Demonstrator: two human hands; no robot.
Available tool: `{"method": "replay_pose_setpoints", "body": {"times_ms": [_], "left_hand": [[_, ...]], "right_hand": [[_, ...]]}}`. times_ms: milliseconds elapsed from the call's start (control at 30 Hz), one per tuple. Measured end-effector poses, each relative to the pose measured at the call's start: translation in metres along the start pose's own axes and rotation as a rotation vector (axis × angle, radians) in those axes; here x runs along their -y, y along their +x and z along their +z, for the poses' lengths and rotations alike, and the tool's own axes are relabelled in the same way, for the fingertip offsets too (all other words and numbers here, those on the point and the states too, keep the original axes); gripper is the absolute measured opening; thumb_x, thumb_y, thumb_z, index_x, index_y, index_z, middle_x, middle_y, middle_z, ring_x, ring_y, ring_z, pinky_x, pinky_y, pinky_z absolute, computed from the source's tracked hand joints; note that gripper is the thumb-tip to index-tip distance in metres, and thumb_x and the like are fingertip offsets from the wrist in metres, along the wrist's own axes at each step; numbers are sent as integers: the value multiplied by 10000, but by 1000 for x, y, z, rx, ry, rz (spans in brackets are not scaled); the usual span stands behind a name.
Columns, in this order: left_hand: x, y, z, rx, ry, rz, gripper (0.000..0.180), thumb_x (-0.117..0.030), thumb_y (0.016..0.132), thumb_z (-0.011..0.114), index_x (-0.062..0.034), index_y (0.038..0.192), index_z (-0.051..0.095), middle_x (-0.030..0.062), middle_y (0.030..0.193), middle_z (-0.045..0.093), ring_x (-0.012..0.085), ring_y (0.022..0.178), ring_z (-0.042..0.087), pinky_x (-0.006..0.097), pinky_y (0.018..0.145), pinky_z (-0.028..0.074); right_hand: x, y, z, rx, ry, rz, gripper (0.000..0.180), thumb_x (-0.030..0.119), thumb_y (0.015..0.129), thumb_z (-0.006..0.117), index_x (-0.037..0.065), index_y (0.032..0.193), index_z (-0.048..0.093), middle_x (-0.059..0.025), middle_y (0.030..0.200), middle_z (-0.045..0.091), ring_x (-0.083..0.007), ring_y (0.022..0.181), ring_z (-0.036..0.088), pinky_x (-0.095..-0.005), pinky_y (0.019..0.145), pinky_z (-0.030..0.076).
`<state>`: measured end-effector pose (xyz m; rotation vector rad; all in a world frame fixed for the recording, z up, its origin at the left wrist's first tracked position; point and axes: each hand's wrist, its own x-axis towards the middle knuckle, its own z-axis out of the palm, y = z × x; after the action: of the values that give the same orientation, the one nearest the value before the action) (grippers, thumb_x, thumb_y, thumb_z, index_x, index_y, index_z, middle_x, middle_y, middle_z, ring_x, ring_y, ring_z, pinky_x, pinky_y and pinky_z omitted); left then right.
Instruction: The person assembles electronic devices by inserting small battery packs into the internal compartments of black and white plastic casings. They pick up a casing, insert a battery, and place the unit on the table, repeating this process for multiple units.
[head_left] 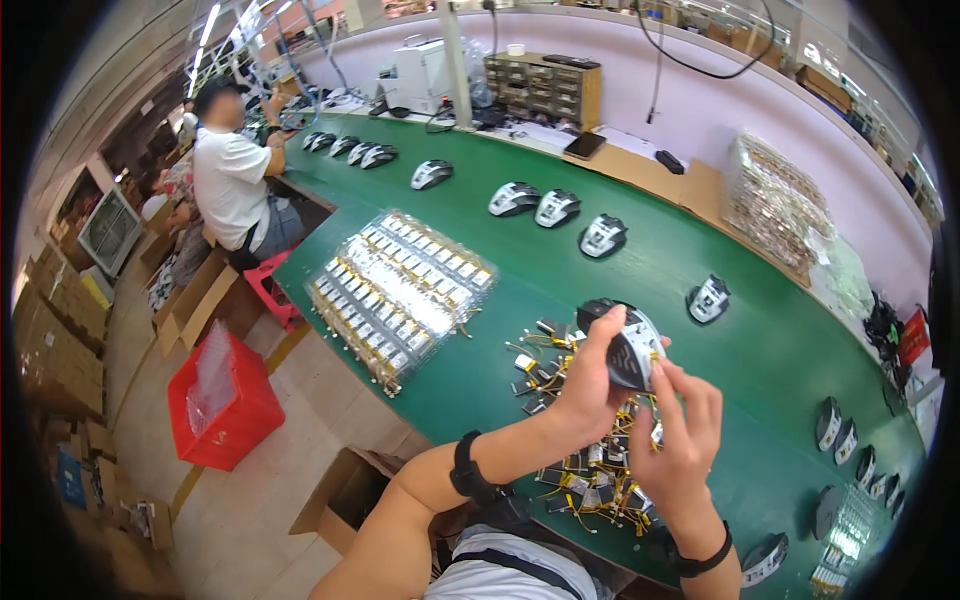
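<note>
My left hand (590, 385) is closed around a black-and-silver computer mouse (637, 350), tilted up above the green bench, thumb along its top. The bent fingers of my right hand (682, 430) meet the edge of the same mouse, fingertips against its light underside. Whether a small part sits under those fingertips is too small to tell. Beneath both hands lies a loose pile of small battery packs (590, 485) with yellow ends and thin wires, partly hidden by my hands. Left of the pile, a clear plastic sheet holds rows of similar battery packs (400, 290).
Several mice (603, 236) stand spaced along the bench (500, 345), with more mice (829, 423) at the right. At the back right are stacked clear trays (775, 195). A red crate (225, 395) stands on the floor. A person (232, 165) works at the far left.
</note>
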<state>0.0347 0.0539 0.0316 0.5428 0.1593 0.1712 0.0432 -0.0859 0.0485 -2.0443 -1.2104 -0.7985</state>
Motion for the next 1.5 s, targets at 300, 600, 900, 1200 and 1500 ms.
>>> {"method": "replay_pose_setpoints", "body": {"times_ms": [300, 600, 900, 1200, 1500], "left_hand": [[22, 6, 27, 64, 86, -32, 414, -427, 938, 492, -66, 1130, 562, 192, 1054, 673, 264, 963, 676, 383, 822, 558], [53, 23, 51, 211, 248, -174, 541, -476, 908, 475, -66, 1258, 523, 248, 1128, 655, 300, 978, 671, 408, 840, 550], [78, 37, 62, 235, 226, -216, 581, -505, 886, 474, -53, 1244, 549, 265, 1123, 649, 306, 971, 665, 405, 851, 558], [77, 41, 60, 201, 220, -208, 588, -500, 889, 471, -46, 1255, 542, 252, 1111, 651, 310, 930, 676, 403, 842, 561], [78, 51, 57, 377, 316, -266, 567, -470, 891, 473, -45, 1263, 528, 272, 1176, 635, 317, 1013, 670, 416, 884, 554]], "right_hand": [[-23, -15, -17, -157, 4, 140, 359, -70, 639, 629, 54, 974, 660, -109, 983, 579, -312, 933, 561, -410, 785, 465], [-53, -45, -57, -192, 202, 289, 363, -101, 680, 587, 49, 996, 681, -100, 1003, 617, -286, 889, 577, -369, 721, 488], [-63, -65, -60, -146, -273, 111, 508, -5, 677, 637, 13, 1184, 664, -94, 1152, 578, -259, 965, 570, -362, 802, 476], [-72, -64, -64, -158, -216, 108, 519, -47, 625, 614, 25, 1137, 669, -88, 1136, 605, -272, 955, 565, -360, 793, 473], [-73, -64, -75, -187, 112, 263, 427, -92, 684, 598, 23, 1090, 661, -133, 1077, 629, -332, 963, 581, -433, 845, 497]]}}
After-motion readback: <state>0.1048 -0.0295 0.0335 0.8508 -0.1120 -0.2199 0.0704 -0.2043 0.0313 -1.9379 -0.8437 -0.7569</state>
